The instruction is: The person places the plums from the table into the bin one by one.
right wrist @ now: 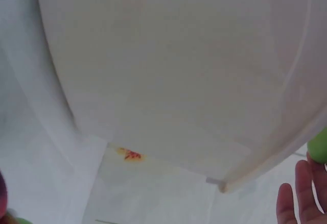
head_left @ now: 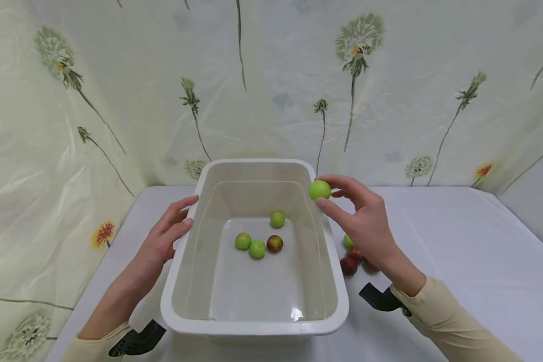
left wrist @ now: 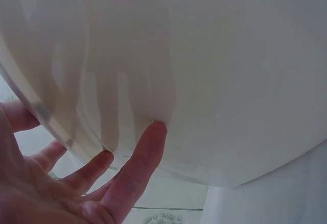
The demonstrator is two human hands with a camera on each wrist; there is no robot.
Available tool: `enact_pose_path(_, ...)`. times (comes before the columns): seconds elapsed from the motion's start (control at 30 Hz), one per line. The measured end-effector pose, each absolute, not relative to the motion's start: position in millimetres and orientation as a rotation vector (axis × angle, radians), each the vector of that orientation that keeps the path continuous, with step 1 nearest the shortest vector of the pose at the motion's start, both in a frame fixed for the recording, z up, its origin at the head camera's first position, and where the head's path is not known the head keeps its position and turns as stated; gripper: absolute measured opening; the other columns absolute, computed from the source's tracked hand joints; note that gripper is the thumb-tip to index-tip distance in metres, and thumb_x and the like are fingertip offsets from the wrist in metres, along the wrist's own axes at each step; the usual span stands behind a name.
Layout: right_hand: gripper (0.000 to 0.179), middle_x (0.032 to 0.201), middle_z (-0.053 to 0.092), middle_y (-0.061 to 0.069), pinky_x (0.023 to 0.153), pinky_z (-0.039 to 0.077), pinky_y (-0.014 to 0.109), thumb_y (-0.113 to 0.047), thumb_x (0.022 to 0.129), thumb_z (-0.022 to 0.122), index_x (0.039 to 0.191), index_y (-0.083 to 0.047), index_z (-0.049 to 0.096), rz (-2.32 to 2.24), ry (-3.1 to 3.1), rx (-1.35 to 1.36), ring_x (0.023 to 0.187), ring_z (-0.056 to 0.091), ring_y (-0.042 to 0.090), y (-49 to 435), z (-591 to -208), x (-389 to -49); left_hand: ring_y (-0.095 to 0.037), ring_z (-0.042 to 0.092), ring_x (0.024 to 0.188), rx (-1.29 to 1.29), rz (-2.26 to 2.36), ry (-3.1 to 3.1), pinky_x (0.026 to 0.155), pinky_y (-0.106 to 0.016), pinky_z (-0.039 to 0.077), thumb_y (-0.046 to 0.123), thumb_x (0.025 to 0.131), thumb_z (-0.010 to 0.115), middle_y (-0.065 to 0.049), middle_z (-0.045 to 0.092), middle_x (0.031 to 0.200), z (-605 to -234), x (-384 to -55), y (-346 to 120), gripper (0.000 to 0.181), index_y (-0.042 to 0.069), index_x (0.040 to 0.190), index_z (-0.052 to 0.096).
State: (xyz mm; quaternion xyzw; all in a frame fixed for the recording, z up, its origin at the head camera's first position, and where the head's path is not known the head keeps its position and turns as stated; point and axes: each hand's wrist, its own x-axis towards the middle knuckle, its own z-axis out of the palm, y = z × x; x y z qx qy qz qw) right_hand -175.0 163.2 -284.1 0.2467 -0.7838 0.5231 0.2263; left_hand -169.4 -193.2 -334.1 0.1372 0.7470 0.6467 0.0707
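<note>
A deep off-white plastic tub (head_left: pixel 253 328) stands in the middle of the head view. My right hand (head_left: pixel 366 216) pinches a small round green fruit (head_left: pixel 319 190) between thumb and fingers, over the tub's right rim. At the right edge of the right wrist view, the same green fruit (right wrist: pixel 319 146) and some fingers (right wrist: pixel 305 191) are partly cut off. On the other side, my left hand (head_left: pixel 163 239) rests its fingertips against the tub's outer left side, fingers fairly straight. Inside the tub lie a reddish-brown fruit (head_left: pixel 274 244) and several green fruits (head_left: pixel 257 249).
Right of the tub, dark red fruits (head_left: pixel 349 266) and a green one (head_left: pixel 347 241) lie on the white-covered table (head_left: pixel 457 251), partly hidden by my right hand and wrist. A flower-patterned curtain (head_left: pixel 271 115) hangs behind and along the left.
</note>
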Motion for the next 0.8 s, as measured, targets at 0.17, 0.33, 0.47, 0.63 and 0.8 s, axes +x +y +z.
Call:
enact_pose_path(0.17, 0.036, 0.118, 0.066, 0.01, 0.092, 0.042, 0.031, 0.005, 0.086, 0.07, 0.121, 0.002, 0.063, 1.392, -2.226, 0.765, 0.106, 0.056, 0.014, 151.3, -277.1, -178.7, -0.032, 0.054, 0.118, 0.413, 1.939, 2.247, 0.08, -0.046, 0.055, 0.038, 0.105, 0.041, -0.006, 0.035, 0.149, -333.8, -171.1, -193.4, 0.048, 0.026, 0.151, 0.032)
enact_pose_path(0.33, 0.036, 0.118, 0.065, -0.004, 0.095, 0.04, 0.042, -0.007, 0.088, 0.073, 0.123, -0.012, 0.065, 1.357, -2.327, 0.784, 0.109, 0.054, 0.01, 146.2, -283.1, -189.6, -0.031, 0.054, 0.118, 0.413, 1.934, 2.251, 0.079, -0.047, 0.055, 0.038, 0.106, 0.04, -0.006, 0.034, 0.15, -333.5, -171.6, -193.5, 0.048, 0.026, 0.151, 0.032)
enact_pose_path(0.47, 0.036, 0.115, 0.064, -0.013, 0.097, 0.04, 0.045, -0.02, 0.089, 0.075, 0.123, -0.026, 0.065, 1.354, -2.371, 0.84, 0.11, 0.054, 0.007, 144.6, -293.2, -200.7, -0.031, 0.054, 0.118, 0.415, 1.934, 2.257, 0.079, -0.047, 0.055, 0.038, 0.105, 0.041, -0.006, 0.035, 0.149, -333.9, -171.6, -193.7, 0.048, 0.026, 0.151, 0.032)
enact_pose_path(0.63, 0.033, 0.117, 0.063, -0.016, 0.099, 0.041, 0.043, -0.033, 0.091, 0.072, 0.122, -0.031, 0.064, 1.328, -2.492, 0.914, 0.115, 0.055, 0.006, 140.7, -294.6, -203.4, -0.031, 0.054, 0.117, 0.407, 1.929, 2.267, 0.079, -0.047, 0.055, 0.039, 0.105, 0.041, -0.005, 0.035, 0.149, -333.9, -171.3, -193.3, 0.048, 0.027, 0.151, 0.033)
enact_pose_path(0.8, 0.026, 0.111, 0.064, -0.017, 0.094, 0.044, 0.04, -0.038, 0.09, 0.072, 0.115, -0.032, 0.065, 1.205, -2.669, 0.969, 0.112, 0.056, 0.005, 139.0, -291.6, -204.5, -0.032, 0.054, 0.117, 0.403, 1.93, 2.27, 0.079, -0.048, 0.055, 0.039, 0.105, 0.041, -0.005, 0.035, 0.149, -333.8, -170.9, -193.5, 0.048, 0.028, 0.151, 0.033)
